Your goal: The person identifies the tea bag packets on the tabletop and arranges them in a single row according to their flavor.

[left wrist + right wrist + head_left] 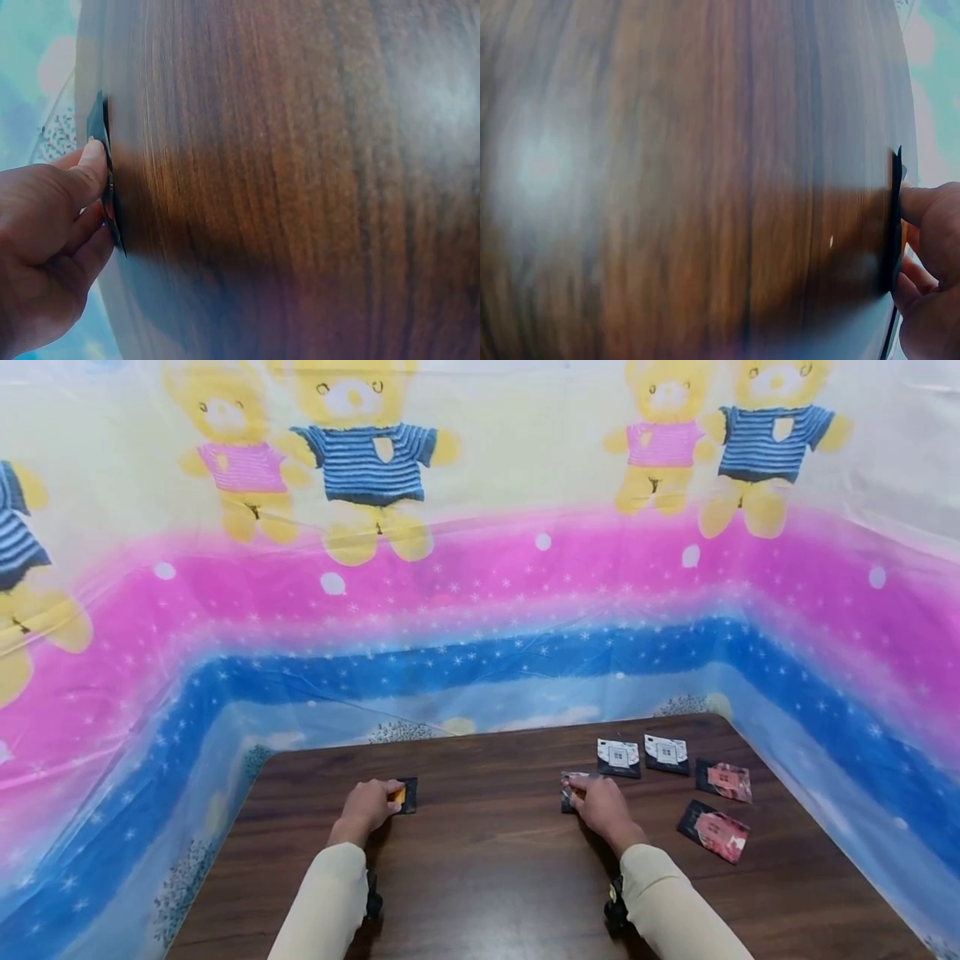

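On the left part of the table my left hand (365, 806) pinches a small flat dark sachet (410, 795) with an orange patch. The left wrist view shows that sachet (112, 202) nearly edge-on, with the thumb and fingers of the left hand (52, 232) at it. Right of the middle, my right hand (606, 810) pinches a flat dark sachet (567, 802) with some orange and a pinkish printed top edge; the fingers hide much of it. From the right wrist, this sachet (895, 225) appears as a thin dark strip against the right hand (937, 255).
Two black-and-white sachets (618, 757) (666, 753) lie at the back right of the brown wooden table (480, 860). Two dark sachets with red-pink prints (724, 779) (716, 832) lie further right. A bear-patterned curtain (480, 593) surrounds the table's back and sides.
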Demonstrator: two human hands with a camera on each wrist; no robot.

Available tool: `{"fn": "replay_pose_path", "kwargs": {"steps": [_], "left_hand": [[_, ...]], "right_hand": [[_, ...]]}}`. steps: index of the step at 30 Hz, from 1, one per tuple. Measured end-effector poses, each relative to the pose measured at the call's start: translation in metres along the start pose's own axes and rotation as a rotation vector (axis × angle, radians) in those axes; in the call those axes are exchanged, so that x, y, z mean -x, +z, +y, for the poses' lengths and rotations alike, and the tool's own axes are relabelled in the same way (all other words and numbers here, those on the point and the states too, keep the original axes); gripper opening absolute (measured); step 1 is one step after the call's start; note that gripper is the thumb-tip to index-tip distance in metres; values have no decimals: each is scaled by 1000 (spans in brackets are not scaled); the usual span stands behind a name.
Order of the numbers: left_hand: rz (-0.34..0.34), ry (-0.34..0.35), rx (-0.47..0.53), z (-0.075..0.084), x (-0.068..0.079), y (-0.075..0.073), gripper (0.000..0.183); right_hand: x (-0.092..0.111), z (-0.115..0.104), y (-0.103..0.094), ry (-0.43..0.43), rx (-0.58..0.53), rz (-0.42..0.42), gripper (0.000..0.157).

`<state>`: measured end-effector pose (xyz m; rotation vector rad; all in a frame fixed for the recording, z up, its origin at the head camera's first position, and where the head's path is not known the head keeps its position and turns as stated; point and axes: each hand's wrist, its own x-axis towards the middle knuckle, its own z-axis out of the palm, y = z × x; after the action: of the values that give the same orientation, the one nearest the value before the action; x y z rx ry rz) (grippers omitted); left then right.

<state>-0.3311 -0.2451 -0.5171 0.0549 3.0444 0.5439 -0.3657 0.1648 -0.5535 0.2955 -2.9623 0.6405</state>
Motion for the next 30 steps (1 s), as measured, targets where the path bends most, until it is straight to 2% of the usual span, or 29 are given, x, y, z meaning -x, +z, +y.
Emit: {"fn": "replay_pose_path", "kwargs": {"steps": [7, 16, 23, 30], "left_hand": [[-16, 10, -5, -3, 2, 1, 47], [21, 22, -9, 0, 0, 1, 45], [22, 9, -10, -1, 0, 2, 44], [21, 33, -28, -4, -1, 3, 46]], "right_hand": [[-2, -15, 14, -8, -3, -7, 38], [-9, -46, 25, -24, -46, 13, 38], [-10, -68, 33, -34, -79, -19, 39], [-12, -86, 41, -55, -85, -13, 38]]}}
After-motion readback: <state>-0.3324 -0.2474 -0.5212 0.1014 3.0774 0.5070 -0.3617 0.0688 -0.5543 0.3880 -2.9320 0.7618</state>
